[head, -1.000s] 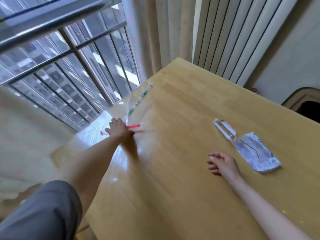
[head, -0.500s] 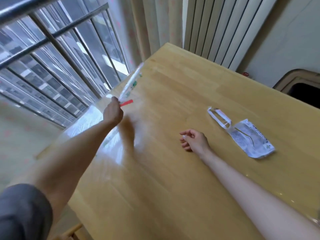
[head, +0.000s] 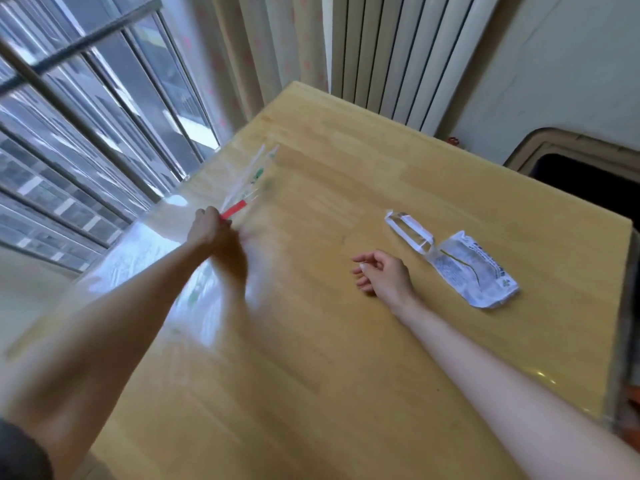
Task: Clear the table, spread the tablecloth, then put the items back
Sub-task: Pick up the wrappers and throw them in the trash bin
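While a clear bag (head: 251,174) is pinched by the left hand (head: 207,232) at the left tabletop (head: 346,375) edge, the white packet (head: 474,271) is seen just right of the loosely curled right hand (head: 386,277).

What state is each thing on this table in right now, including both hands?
left hand: grips the clear plastic sheet at its red-striped edge.
clear plastic sheet: edge raised off the table, blurred.
right hand: rests on the table, fingers loosely curled, holding nothing.
white packet: lies flat, crumpled, untouched.
clear folded strip: lies by the packet's far end.
table: wooden top, mostly bare.
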Demonstrator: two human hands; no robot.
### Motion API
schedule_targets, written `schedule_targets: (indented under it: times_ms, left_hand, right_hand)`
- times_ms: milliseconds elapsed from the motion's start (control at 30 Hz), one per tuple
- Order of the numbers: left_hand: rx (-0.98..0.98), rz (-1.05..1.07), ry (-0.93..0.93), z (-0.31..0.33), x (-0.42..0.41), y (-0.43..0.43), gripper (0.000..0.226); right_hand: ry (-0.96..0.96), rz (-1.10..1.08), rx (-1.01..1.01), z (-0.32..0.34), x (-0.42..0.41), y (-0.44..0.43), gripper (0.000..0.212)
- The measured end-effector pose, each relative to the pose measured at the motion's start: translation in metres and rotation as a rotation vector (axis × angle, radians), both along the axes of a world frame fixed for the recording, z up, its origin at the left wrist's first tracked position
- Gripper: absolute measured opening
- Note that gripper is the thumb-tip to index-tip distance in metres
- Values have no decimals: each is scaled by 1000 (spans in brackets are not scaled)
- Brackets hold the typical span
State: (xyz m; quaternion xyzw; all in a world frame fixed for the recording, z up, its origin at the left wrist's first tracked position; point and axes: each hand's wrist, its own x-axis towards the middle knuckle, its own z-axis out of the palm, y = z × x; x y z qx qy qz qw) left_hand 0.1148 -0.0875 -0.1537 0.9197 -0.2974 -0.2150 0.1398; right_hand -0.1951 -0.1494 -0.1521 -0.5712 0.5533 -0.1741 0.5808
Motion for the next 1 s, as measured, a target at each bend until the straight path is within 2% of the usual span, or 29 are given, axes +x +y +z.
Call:
schedule_targets:
  times_ms: [100, 167, 233, 267, 300, 333, 400, 433, 500, 667, 733, 833, 1000]
  left_hand:
    - [-282, 3, 286, 7, -48, 6, 3]
    - [-362, -5, 466, 15, -78, 10, 14]
    - [-370, 7, 599, 26, -104, 10, 16]
    - [-374, 19, 647, 32, -114, 10, 22]
    - [-375, 25, 677, 36, -122, 10, 27]
    - [-373, 20, 689, 38, -129, 10, 27]
    - [-369, -4, 693, 40, -141, 12, 16]
    - [-372, -6, 694, 40, -145, 13, 15]
    - [-384, 4, 698, 39, -152, 16, 22]
    - [-413, 66, 801, 42, -160, 30, 22]
    - [-449, 122, 845, 46, -163, 38, 30]
    - [-538, 238, 892, 54, -164, 50, 39]
    - [-691, 411, 983, 65, -160, 80, 36]
  right_hand:
    - [45, -1, -93, 2, -2, -1, 31]
    - [195, -4, -386, 5, -10, -4, 29]
    - [399, -91, -819, 8, -22, -11, 34]
    - [482, -150, -954, 10, -28, -16, 39]
    - [563, -190, -988, 12, -35, -23, 48]
    - [637, -190, -917, 10, -42, -32, 59]
    - [745, -107, -597, 4, -60, -46, 85]
    - [770, -53, -444, -3, -68, -51, 90]
    - [806, 52, -291, -12, -78, -52, 78]
    - [760, 14, -522, -14, -69, -33, 23]
    - [698, 39, -574, -10, -61, -24, 27]
    - [479, 59, -642, 4, -40, -3, 36]
    - [174, 165, -687, 25, -5, 44, 37]
